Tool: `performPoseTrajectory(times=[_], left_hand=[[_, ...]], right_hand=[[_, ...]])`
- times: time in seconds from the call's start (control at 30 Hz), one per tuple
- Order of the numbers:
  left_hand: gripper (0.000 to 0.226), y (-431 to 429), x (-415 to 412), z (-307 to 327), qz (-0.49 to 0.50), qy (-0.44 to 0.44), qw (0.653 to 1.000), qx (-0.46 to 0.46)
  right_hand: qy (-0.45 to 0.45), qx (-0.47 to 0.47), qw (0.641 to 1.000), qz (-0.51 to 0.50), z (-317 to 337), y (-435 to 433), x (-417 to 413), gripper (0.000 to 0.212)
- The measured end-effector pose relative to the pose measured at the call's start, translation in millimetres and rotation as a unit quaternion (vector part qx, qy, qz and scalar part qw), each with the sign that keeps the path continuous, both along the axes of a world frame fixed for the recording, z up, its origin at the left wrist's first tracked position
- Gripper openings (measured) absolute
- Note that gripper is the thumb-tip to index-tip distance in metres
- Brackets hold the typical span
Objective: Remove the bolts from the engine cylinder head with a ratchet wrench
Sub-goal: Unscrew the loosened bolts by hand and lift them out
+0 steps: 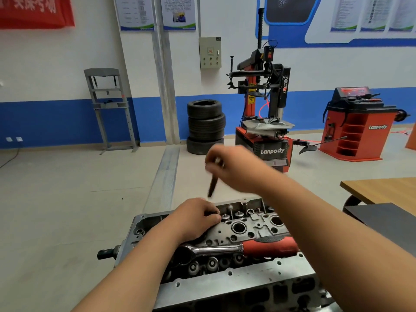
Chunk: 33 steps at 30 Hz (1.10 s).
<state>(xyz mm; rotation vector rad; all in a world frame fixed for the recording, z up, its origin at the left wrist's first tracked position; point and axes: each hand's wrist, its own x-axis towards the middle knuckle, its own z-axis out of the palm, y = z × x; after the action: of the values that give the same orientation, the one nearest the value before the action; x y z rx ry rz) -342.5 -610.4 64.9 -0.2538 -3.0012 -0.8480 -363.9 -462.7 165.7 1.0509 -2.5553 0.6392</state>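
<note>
Aloft, right hand (231,167) grips bolt (212,183), unobstructed.

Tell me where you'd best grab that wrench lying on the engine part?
Take the wrench by its red handle, coming down from above on the right. It lies flat across the engine head with that thick end free, while its metal end is crowded by the wrist of the left hand.

The ratchet wrench (236,247) is lying across the cylinder head (261,229) — the left hand (195,215) is resting on its far-left part, the right hand (234,167) is holding a bolt (212,183) above it. Behind it a tyre stack (206,127) is standing.
</note>
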Motion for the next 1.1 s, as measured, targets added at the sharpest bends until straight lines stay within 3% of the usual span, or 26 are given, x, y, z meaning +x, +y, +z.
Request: performPoseTrajectory(times=[0.07,0.13,0.33,0.47,0.6,0.7,0.83,1.0,1.1], left_hand=[[0.023,0.2,-0.8,-0.3,-0.009,0.003,0.999,-0.035],[0.026,1.4,-0.9,-1.0,-0.009,0.003,0.999,-0.051],[0.033,23.0,-6.4,42.4,0.002,0.083,0.993,-0.083],[0.033,91.1,-22.5,62.5,-0.061,0.049,0.991,-0.108],[0.037,147.4,-36.2,25.8,-0.019,0.033,0.988,-0.150],[0.039,153.6,-44.1,5.8,0.017,0.033,0.995,-0.092],[0.029,146.0,-47.8,0.7,0.002,0.025,0.996,0.089],[0.018,143.6,-45.7,4.4,-0.055,0.036,0.977,0.201],[0.009,145.8,-47.7,6.0,-0.065,0.038,0.973,0.217]], right_hand=[[0.021,-0.130,0.991,-0.011,24.4,17.4,-2.8,0.004],[0.046,-0.163,0.984,-0.049,36.3,41.0,-8.7,0.010],[-0.041,0.037,0.972,-0.228,-18.9,107.0,-36.4,0.007],[-0.050,0.054,0.962,-0.264,-42.5,116.4,-43.1,0.006],[-0.032,0.085,0.962,-0.257,-48.2,115.6,-46.3,0.015],[-0.013,0.192,0.946,-0.263,-41.1,114.1,-46.0,0.028],[0.045,0.298,0.910,-0.286,-23.0,100.6,-42.7,0.046],[-0.024,0.301,0.928,-0.217,-11.4,106.0,-39.4,0.020],[-0.063,0.254,0.950,-0.173,-8.1,113.8,-35.4,0.031]])
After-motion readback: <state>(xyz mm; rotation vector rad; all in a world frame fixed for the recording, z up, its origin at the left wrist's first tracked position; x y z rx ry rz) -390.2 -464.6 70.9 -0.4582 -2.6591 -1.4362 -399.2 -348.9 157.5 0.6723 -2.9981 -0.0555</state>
